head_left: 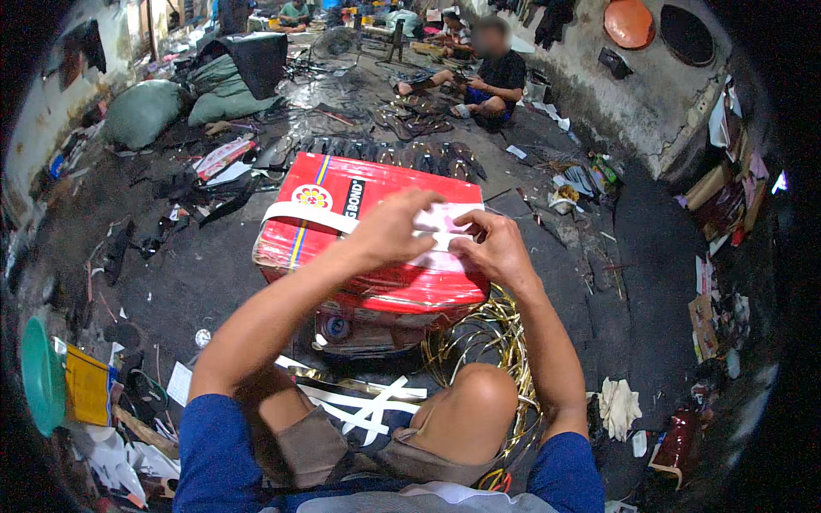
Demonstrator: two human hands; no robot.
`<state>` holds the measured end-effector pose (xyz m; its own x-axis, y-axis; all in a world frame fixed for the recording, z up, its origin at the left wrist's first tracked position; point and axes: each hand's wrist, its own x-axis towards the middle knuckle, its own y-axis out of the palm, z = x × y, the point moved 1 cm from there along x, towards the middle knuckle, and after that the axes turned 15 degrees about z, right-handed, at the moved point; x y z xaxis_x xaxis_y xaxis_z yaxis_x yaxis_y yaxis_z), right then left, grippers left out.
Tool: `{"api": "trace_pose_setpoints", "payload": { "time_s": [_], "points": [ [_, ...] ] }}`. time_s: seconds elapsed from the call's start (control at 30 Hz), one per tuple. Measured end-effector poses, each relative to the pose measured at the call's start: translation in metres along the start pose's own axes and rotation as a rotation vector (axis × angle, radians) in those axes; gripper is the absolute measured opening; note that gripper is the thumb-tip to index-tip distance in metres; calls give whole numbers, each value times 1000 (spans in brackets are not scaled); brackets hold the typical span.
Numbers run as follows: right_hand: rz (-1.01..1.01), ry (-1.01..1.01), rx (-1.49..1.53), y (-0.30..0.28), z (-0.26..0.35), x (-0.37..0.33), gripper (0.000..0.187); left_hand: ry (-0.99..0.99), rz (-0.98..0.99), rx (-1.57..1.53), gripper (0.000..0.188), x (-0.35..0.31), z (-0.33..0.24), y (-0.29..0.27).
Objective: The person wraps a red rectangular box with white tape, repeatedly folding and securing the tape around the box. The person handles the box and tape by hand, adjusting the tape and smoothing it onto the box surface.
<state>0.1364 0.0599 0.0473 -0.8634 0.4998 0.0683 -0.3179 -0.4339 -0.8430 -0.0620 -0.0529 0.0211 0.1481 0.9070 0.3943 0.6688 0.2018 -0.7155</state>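
Note:
A red carton (376,278) wrapped in clear film sits before my knees, printed with a flower mark and a blue-yellow stripe. Across its top runs a flat white strap (312,214). My left hand (395,229), slightly blurred, hovers over the strap with its thumb and fingers apart. Opposite it, my right hand (499,248) is closed at the strap's right-hand part, thumb and forefinger bent onto it. A pale pinkish-white patch (440,215) shows between the hands. Just what the right fingertips grip is partly hidden.
Loose white strips (368,410) lie between my legs, with a coil of gold-coloured strips (505,333) on the right. Dark strap-like pieces (419,158) line the floor behind the carton. A person (496,81) sits farther back. A green basin (43,376) stands left.

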Motion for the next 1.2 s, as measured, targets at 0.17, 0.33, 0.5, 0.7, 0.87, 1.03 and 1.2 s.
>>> {"api": "trace_pose_setpoints", "payload": {
  "time_s": [0.17,0.33,0.5,0.7,0.87,1.03,1.2],
  "points": [
    [-140,-21,25,7,-5,-7,23,-160,-18,-218,37,19,-10,40],
    [-190,-164,-109,6,-15,-23,19,-138,-64,-96,21,14,-14,43],
    [-137,-227,-235,1,-8,-33,17,10,-73,15,15,10,-8,48],
    [-2,-253,-268,-9,-5,-26,20,-60,-41,-108,19,10,-3,43],
    [-49,-219,-102,-9,-20,-25,23,-40,-63,-99,17,17,0,47],
    [-159,-139,2,9,-20,-21,19,-95,-82,-110,16,13,1,46],
    [-194,36,604,34,-45,-8,12,-177,-98,-102,13,19,-3,46]
  ]
}}
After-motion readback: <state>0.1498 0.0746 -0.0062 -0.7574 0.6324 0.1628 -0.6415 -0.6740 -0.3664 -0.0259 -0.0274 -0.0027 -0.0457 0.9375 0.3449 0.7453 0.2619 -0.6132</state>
